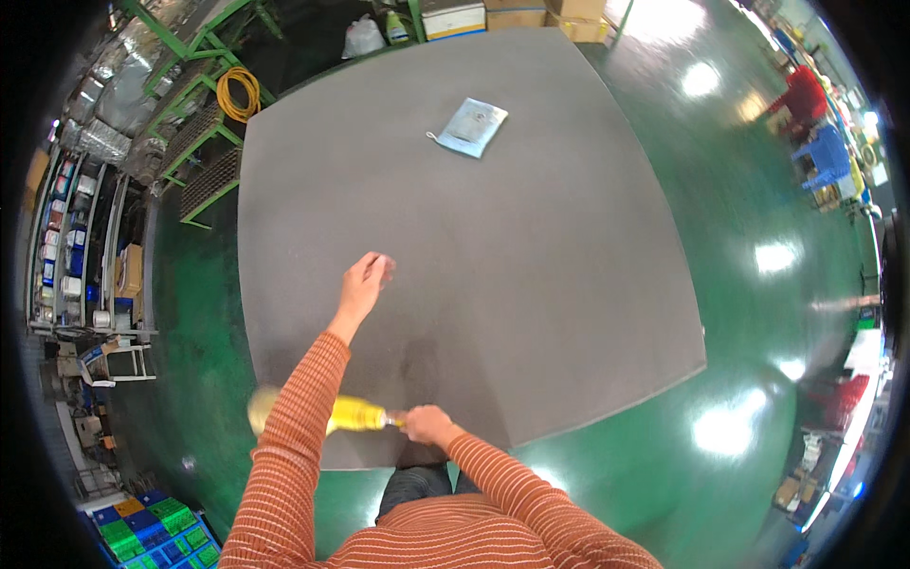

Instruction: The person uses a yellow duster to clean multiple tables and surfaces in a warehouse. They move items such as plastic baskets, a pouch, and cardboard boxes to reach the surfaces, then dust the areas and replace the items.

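My left hand [365, 280] hovers over the left part of a large grey tabletop [493, 256]. Its fingers are loosely bent and slightly apart, with nothing visible in them. Near the front edge, my right hand [429, 425] is closed round the thin metallic end of a yellow tool [356, 413]. The tool points left, passing beneath my left forearm, which hides its middle. Its far end is pale, rounded and smeared by motion, so I cannot tell its exact kind. Farther back on the tabletop lies a flat light-blue pouch [472, 127] with a small loop at one corner.
Green metal steps [204, 152] with a coiled yellow hose [238, 94] stand off the left edge. Cardboard boxes [517, 17], a spray bottle [396, 28] and a plastic bag [363, 38] sit beyond the far edge. Shelves [71, 237] line the left. Chairs [825, 156] stand right.
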Available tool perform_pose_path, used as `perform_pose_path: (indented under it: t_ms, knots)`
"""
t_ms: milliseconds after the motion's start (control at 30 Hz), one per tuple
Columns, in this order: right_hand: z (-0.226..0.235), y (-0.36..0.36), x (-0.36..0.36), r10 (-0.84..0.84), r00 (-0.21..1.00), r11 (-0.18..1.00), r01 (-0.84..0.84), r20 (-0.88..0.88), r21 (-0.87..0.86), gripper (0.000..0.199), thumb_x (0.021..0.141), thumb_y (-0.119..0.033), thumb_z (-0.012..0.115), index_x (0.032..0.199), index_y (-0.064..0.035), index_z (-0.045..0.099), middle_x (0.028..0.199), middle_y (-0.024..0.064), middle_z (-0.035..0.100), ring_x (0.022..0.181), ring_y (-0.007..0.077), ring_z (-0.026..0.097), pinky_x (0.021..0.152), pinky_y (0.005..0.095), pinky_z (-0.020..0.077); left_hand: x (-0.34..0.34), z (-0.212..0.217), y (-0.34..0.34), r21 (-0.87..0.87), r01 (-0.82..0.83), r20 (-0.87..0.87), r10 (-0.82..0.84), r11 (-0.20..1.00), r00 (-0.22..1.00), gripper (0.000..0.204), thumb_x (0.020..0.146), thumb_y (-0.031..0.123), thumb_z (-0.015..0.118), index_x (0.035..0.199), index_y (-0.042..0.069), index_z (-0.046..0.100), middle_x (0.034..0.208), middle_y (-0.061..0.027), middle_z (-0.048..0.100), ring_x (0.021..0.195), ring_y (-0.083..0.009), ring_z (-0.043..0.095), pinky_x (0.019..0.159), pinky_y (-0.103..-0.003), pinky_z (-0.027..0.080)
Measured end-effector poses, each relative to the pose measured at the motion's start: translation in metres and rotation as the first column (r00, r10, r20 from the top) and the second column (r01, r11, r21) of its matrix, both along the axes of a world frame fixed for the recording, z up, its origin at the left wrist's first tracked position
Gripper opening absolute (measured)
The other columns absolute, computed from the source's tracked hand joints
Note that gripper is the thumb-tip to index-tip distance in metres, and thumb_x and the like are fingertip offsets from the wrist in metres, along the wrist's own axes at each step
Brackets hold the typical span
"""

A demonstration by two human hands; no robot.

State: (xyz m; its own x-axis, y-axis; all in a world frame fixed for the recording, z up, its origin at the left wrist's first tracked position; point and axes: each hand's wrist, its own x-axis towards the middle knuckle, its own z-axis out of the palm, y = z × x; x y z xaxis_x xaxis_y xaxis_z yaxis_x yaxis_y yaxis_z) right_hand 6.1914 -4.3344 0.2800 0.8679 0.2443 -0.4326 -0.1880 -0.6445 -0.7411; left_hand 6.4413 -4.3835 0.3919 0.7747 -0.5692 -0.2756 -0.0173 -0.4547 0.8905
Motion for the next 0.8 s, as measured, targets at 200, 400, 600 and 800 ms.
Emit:
perform_pose_path:
  t_ms: [200,400,600,800]
  knots:
    - [0.018,-0.138,-0.033,-0.53,0.812,0.836,0.549,-0.243,0.011,0.042,0.083,-0.036,0.058,0.123,-0.0256,0.052,0.108,0.0145,0.061,0.1,0.031,0.058,0.086,0.0388,0.046,0.094,-0.056,-0.098,0.06,-0.042,-0.057,0.045,0.997,0.997,0.024,0.092,0.022,0.045,0.094,0.003,0.059,0.087,-0.0028,0.062,0.074,-0.0114,0.058,0.061,-0.026,0.047]
    - [-0.027,-0.31,-0.185,-0.892,-0.451,-0.452,0.887,-0.027,0.094,0.041,0.087,-0.011,0.055,0.128,-0.0131,0.047,0.065,-0.0006,0.048,0.053,0.0082,0.047,0.044,0.025,0.0421,0.156,-0.13,-0.209,0.1,-0.257,-0.229,0.273,0.961,0.934,0.045,0.084,0.026,0.058,0.12,0.003,0.045,0.114,-0.0122,0.053,0.092,-0.0226,0.057,0.067,-0.034,0.052]
    - [-0.022,-0.424,-0.141,-0.616,-0.788,-0.748,0.588,0.008,0.309,0.036,0.091,-0.018,0.05,0.126,-0.0117,0.044,0.066,-0.0006,0.045,0.052,0.0096,0.047,0.043,0.0253,0.0417,0.18,-0.176,-0.297,0.206,-0.255,0.407,0.154,0.945,0.901,0.083,0.069,0.035,0.073,0.133,0.003,0.03,0.13,-0.0221,0.038,0.112,-0.0369,0.047,0.093,-0.042,0.042]
    - [-0.013,-0.391,0.089,-0.952,-0.285,-0.271,0.954,0.111,0.124,0.038,0.089,-0.013,0.053,0.126,-0.0081,0.044,0.064,0.0004,0.049,0.051,0.0103,0.046,0.044,0.0274,0.0417,0.216,-0.097,-0.291,-0.091,-0.163,-0.191,0.143,0.982,0.971,0.069,0.068,0.029,0.074,0.114,-0.01,0.043,0.088,-0.0121,0.058,0.076,-0.0164,0.055,0.061,-0.029,0.043]
